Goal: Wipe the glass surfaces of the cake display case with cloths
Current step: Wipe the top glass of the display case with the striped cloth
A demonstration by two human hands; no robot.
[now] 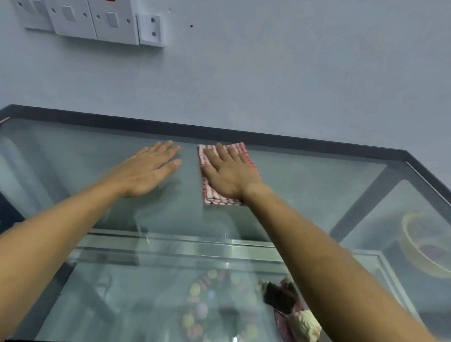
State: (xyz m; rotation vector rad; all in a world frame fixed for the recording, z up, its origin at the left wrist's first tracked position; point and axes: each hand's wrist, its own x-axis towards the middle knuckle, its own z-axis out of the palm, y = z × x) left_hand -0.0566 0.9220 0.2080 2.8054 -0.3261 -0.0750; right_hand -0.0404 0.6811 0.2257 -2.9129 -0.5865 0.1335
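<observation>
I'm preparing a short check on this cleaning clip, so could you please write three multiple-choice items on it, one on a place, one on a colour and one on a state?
1. Where does the cloth lie?
A. On the glass top, near its far edge
B. On the wall
C. Inside the case beside the cakes

2. What colours is the cloth?
A. Plain blue
B. Red and white
C. Green and yellow

3. How is the left hand?
A. Curled round a bottle
B. Pinching the cloth
C. Flat, fingers straight, holding nothing

Answers:
1 A: it is spread on the top pane, close to the dark frame by the wall.
2 B: a red-and-white check shows around the right hand.
3 C: the fingers are stretched out over bare glass, apart from the cloth.
</observation>
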